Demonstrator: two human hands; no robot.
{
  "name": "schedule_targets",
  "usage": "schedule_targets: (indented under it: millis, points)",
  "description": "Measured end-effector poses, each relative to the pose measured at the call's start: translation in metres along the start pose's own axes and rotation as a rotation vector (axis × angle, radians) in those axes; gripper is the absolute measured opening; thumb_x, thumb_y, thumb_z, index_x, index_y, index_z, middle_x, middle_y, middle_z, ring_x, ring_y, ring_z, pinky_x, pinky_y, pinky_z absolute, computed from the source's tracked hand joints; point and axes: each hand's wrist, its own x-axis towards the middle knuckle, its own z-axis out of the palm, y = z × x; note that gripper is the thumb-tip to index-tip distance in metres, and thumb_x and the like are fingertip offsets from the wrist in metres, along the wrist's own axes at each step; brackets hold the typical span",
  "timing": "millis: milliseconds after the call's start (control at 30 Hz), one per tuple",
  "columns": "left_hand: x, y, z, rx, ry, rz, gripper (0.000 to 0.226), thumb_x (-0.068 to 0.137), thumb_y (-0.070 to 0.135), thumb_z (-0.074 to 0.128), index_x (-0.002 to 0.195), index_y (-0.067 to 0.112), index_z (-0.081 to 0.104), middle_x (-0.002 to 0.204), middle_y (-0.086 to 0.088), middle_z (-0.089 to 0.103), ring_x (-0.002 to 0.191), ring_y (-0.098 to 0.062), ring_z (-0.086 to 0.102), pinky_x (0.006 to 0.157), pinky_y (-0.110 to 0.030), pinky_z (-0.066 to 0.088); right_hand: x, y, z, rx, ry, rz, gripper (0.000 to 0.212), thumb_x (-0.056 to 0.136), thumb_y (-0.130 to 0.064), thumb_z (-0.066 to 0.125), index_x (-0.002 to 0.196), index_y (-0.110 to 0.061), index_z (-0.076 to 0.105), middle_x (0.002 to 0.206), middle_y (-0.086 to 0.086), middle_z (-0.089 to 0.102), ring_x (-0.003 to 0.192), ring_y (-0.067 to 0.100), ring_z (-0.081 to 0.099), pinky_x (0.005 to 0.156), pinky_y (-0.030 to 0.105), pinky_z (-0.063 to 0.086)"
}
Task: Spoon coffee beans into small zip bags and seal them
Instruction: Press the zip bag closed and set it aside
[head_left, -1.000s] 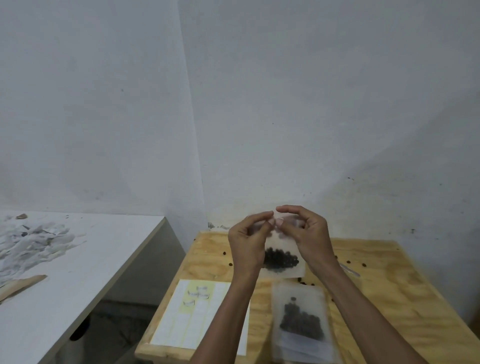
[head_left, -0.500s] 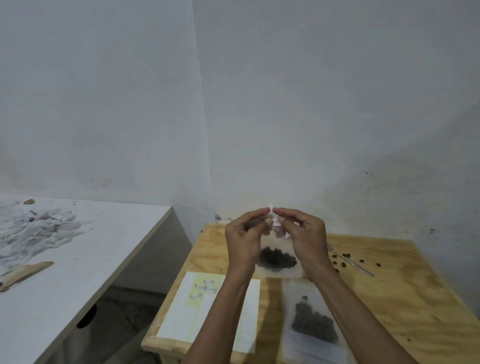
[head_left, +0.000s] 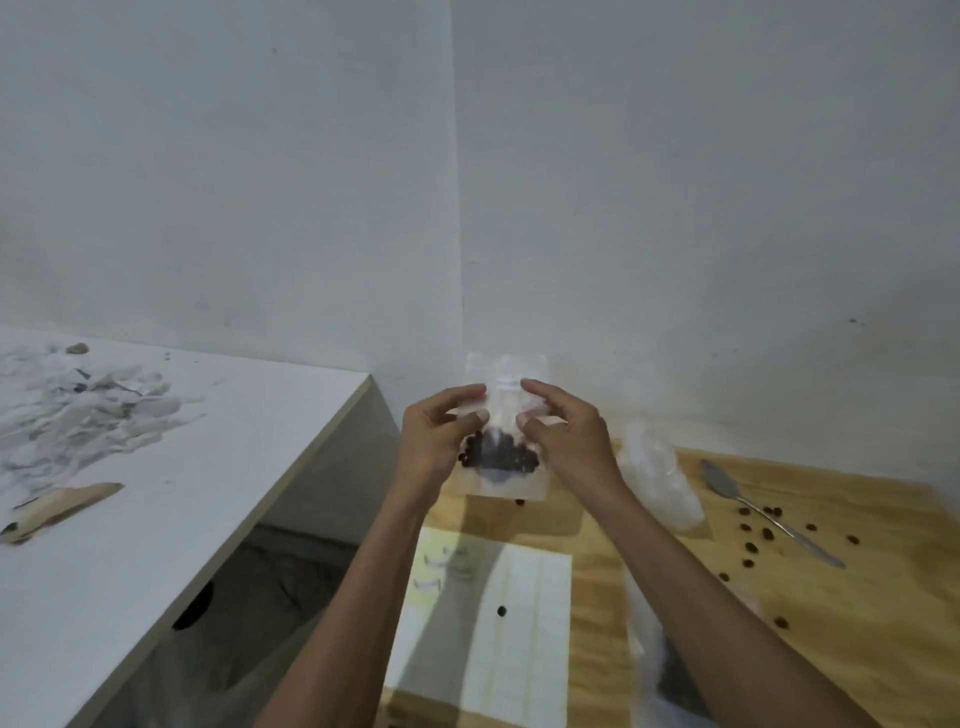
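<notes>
Against a bare white corner wall, above the plywood worktop, the left hand and right hand pinch a bean-filled zip bag upright below its strip, sealing apparently underway; next, pressing along the closure seems required.

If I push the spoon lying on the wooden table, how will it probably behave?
The spoon looks like thin metal, so probably stiff and light. It lies flat on the wooden table, so it should slide rather than roll, likely knocking the loose coffee beans around it, which may roll.
</notes>
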Motion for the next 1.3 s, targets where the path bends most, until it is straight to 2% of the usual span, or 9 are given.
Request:
schedule_targets:
  millis: [100,200,433,533,667,800,900,1067,1300]
  points:
    - [0.017,-0.019,-0.007,0.017,0.05,-0.031,0.029,0.091,-0.003,0.07,0.114,0.013,0.077,0.109,0.0,0.077,0.083,-0.002,0.072,0.07,-0.016,0.056,0.008,0.012,0.012,-0.13,-0.127,0.113,0.052,0.089,-0.008,0.075,0.134,-0.031,0.065,0.107,-0.005,0.063,0.083,0.02,0.067,0.074,0.038,0.063]
    - [0.034,-0.038,-0.012,0.079,0.074,-0.088,0.028,0.093,-0.003,0.067,0.117,0.009,0.076,0.109,-0.001,0.075,0.075,0.004,0.069,0.067,-0.012,0.055,0.013,0.022,0.009,-0.203,-0.105,0.123,0.049,0.09,-0.011,0.076,0.134,-0.029,0.066,0.111,-0.003,0.068,0.084,0.02,0.067,0.077,0.04,0.062]
    - [0.062,-0.08,-0.016,0.21,0.059,-0.266,0.028,0.098,-0.002,0.059,0.123,0.006,0.072,0.12,-0.013,0.07,0.092,-0.02,0.069,0.079,-0.026,0.06,0.015,0.028,-0.033,-0.211,-0.005,0.14,0.034,0.093,-0.013,0.072,0.123,-0.029,0.07,0.096,-0.003,0.071,0.077,0.028,0.071,0.066,0.048,0.063]
    - [0.067,-0.091,-0.018,0.3,0.047,-0.273,0.028,0.099,0.0,0.059,0.123,0.005,0.072,0.122,-0.015,0.069,0.101,-0.026,0.067,0.094,-0.038,0.058,0.012,0.035,-0.037,-0.233,-0.006,0.174,0.024,0.093,-0.011,0.071,0.113,-0.025,0.074,0.09,0.003,0.073,0.072,0.025,0.072,0.063,0.045,0.064]
    - [0.065,-0.102,-0.018,0.527,-0.002,-0.192,0.03,0.098,0.002,0.059,0.126,0.005,0.07,0.125,-0.014,0.068,0.103,-0.025,0.066,0.089,-0.03,0.056,0.004,0.046,-0.008,-0.287,-0.132,0.218,0.025,0.093,-0.02,0.073,0.118,-0.025,0.074,0.104,0.001,0.072,0.076,0.012,0.067,0.065,0.029,0.059]
    - [0.06,-0.105,-0.015,0.707,-0.023,-0.106,0.031,0.097,0.006,0.06,0.126,0.009,0.071,0.125,-0.013,0.069,0.103,-0.027,0.068,0.097,-0.039,0.057,0.005,0.054,0.03,-0.584,-0.228,0.119,0.036,0.098,-0.021,0.065,0.133,-0.027,0.067,0.134,-0.001,0.064,0.115,0.018,0.064,0.089,0.033,0.057]
    - [0.056,-0.105,-0.012,0.854,-0.052,-0.014,0.03,0.097,0.007,0.062,0.125,0.007,0.071,0.124,-0.01,0.067,0.109,-0.028,0.065,0.094,-0.027,0.05,0.009,0.061,0.039,-0.73,-0.231,0.072,0.038,0.097,-0.019,0.063,0.134,-0.026,0.066,0.132,-0.001,0.065,0.117,0.019,0.063,0.092,0.035,0.057]
    - [0.055,-0.112,-0.011,0.986,-0.05,0.097,0.025,0.09,0.005,0.065,0.112,0.006,0.077,0.12,-0.015,0.065,0.103,-0.03,0.061,0.088,-0.041,0.056,0.009,0.068,0.045,-0.934,-0.255,0.004,0.038,0.097,-0.045,0.06,0.133,-0.031,0.065,0.123,-0.001,0.062,0.113,0.022,0.056,0.09,0.038,0.054]
    - [0.054,-0.117,-0.013,0.933,-0.013,0.066,0.026,0.095,0.011,0.063,0.118,0.008,0.075,0.126,-0.012,0.062,0.106,-0.027,0.061,0.094,-0.04,0.055,0.005,0.07,0.037,-0.75,-0.071,0.034,0.03,0.1,-0.029,0.061,0.129,-0.026,0.066,0.123,-0.004,0.065,0.107,0.016,0.063,0.084,0.031,0.057]
